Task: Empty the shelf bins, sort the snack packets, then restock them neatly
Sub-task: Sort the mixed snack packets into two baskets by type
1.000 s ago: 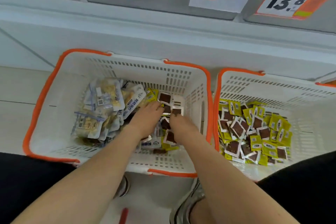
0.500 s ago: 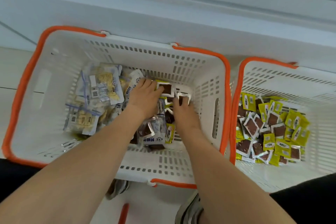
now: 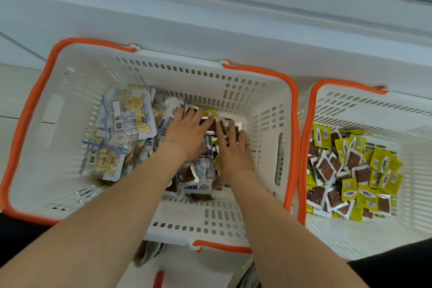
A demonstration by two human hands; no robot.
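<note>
Both of my hands reach into the left white basket (image 3: 77, 194) with an orange rim. My left hand (image 3: 187, 133) lies on small brown-and-white snack packets (image 3: 210, 124) at the basket's far middle, fingers spread over them. Beside it, my right hand (image 3: 231, 145) presses flat on the same packets, fingers straight. Pale packets with yellow contents (image 3: 126, 119) are heaped in the basket's left half. More brown packets (image 3: 196, 177) lie under my wrists. The right basket (image 3: 350, 236) holds several yellow and brown packets (image 3: 350, 170).
A white shelf base (image 3: 210, 18) runs behind both baskets. My shoes (image 3: 149, 252) and a red object (image 3: 159, 278) show on the floor below the left basket. My dark-clothed knees sit at the bottom corners.
The view tilted down, so the price tags left the frame. Both hands slid a little farther into the left basket over the brown packets.
</note>
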